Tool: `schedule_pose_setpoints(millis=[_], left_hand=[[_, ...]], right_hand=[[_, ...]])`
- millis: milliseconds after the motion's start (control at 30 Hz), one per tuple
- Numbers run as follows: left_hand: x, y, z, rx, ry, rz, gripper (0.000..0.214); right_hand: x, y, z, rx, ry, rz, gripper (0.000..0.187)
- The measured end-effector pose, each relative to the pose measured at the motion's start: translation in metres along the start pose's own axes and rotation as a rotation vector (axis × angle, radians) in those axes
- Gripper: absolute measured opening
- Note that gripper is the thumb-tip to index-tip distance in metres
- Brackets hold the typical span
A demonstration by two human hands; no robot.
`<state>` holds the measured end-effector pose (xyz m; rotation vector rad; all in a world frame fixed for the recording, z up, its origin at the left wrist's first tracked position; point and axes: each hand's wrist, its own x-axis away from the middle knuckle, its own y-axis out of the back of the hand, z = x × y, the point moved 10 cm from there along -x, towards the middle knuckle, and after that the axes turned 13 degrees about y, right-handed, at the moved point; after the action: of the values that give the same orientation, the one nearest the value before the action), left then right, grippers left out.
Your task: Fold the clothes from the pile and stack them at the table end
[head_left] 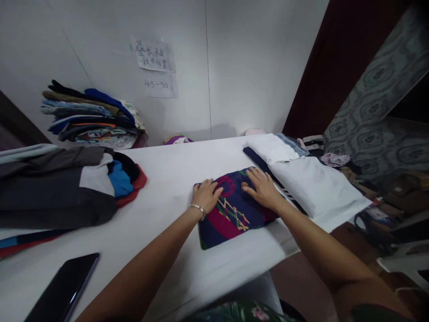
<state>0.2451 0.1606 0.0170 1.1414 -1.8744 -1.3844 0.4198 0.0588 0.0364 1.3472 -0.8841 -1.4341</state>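
Observation:
A folded dark blue garment (231,219) with magenta, green and tan patterns lies flat on the white table (167,179). Resting on its left side is my left hand (205,196), fingers spread and a bracelet at the wrist. My right hand (263,188) lies flat across its upper right part, fingers apart. Neither hand grips the cloth. Just right of the garment, folded white clothes (301,183) lie over dark navy cloth (256,158), part of which is hidden beneath them.
A tall stack of folded clothes (97,120) stands at the back left against the wall. Nearer lies a heap of dark grey clothes (50,188). A black phone (63,286) is at the front left. Paper signs (156,56) hang on the wall. Boxes (398,192) stand at right.

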Motion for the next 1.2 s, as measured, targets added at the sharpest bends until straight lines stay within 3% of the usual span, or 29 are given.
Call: schedule_pose_setpoints(millis=[100,200,300,467,633,733,833,933,1000,1067,1200], left_hand=[[-0.034,0.003,0.036,0.041,0.172,0.030,0.041],[-0.059,-0.010,0.063,0.078,0.261,0.146,0.038],[-0.071,-0.015,0.077,0.103,0.312,0.139,0.036],[-0.067,-0.023,0.086,0.064,0.376,0.079,0.030],[-0.071,-0.019,0.088,0.041,0.369,0.148,0.025],[-0.068,-0.002,0.074,0.029,0.348,0.117,0.031],[-0.046,0.013,0.024,0.008,0.121,-0.031,0.047],[-0.012,-0.014,-0.021,-0.073,-0.095,0.054,0.066],[0.002,-0.036,-0.029,-0.126,-0.122,0.140,0.072],[0.007,-0.046,-0.029,-0.152,-0.121,0.158,0.074],[0.005,-0.048,-0.024,-0.172,-0.112,0.157,0.076]], right_hand=[[0.021,-0.040,-0.014,-0.029,-0.123,0.161,0.066],[0.034,-0.060,-0.028,-0.059,-0.171,0.176,0.069],[0.034,-0.061,-0.030,-0.071,-0.156,0.150,0.070],[0.033,-0.057,-0.028,-0.089,-0.151,0.143,0.070],[0.033,-0.059,-0.028,-0.104,-0.156,0.141,0.069],[0.034,-0.059,-0.028,-0.121,-0.175,0.146,0.069],[0.030,-0.057,-0.028,-0.144,-0.208,0.206,0.071],[0.008,-0.041,-0.025,-0.101,-0.197,0.175,0.073],[-0.015,-0.027,-0.020,-0.043,-0.115,0.082,0.073],[-0.034,-0.027,-0.020,-0.018,-0.049,0.064,0.072],[-0.042,-0.069,-0.046,-0.124,-0.141,0.249,0.068]])
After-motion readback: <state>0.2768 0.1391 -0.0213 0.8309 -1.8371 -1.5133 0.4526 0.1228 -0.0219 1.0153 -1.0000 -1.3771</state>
